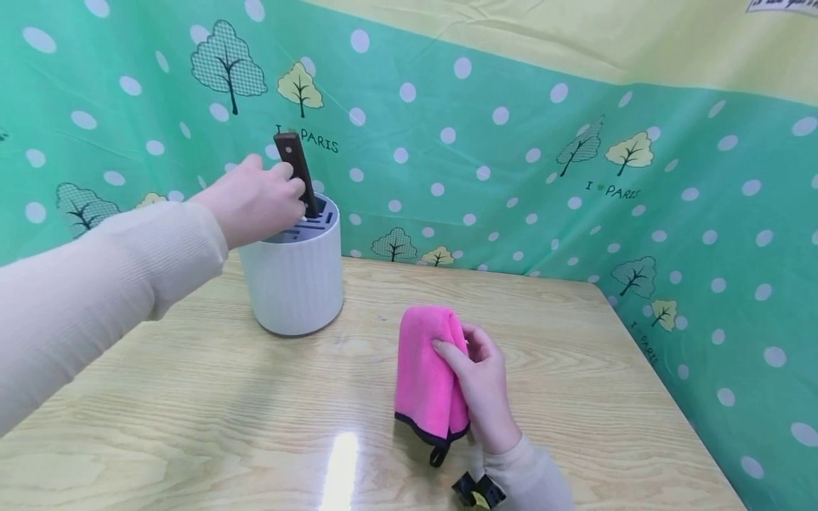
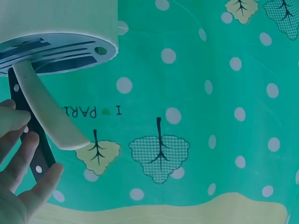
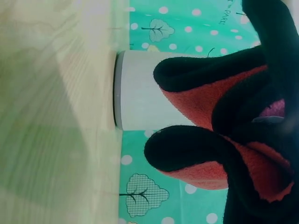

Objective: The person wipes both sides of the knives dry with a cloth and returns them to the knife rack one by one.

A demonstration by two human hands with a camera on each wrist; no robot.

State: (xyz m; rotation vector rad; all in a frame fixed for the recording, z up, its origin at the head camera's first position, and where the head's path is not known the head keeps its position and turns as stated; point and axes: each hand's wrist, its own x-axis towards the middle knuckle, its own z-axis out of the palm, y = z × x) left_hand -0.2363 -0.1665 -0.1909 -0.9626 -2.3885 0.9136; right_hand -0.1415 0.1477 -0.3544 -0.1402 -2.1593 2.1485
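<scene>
A white ribbed knife block (image 1: pixel 295 291) stands at the back left of the table. A knife (image 1: pixel 297 167) with a dark riveted handle rises from its slotted top, the blade hidden inside. My left hand (image 1: pixel 258 199) grips that handle with thumb and fingers. Beside it, in the left wrist view, a curved cream handle (image 2: pixel 49 107) also sticks out of the block. My right hand (image 1: pixel 486 383) pinches a folded pink cloth (image 1: pixel 424 369) between thumb and fingers, above the table. The cloth has black edging and a hanging loop; its dark-edged folds fill much of the right wrist view.
The light wooden table (image 1: pixel 562 411) runs to a right edge that slants toward me. A green dotted curtain (image 1: pixel 486 156) with tree prints hangs close behind the block and along the right side. A black strap piece (image 1: pixel 478 491) sits at my right wrist.
</scene>
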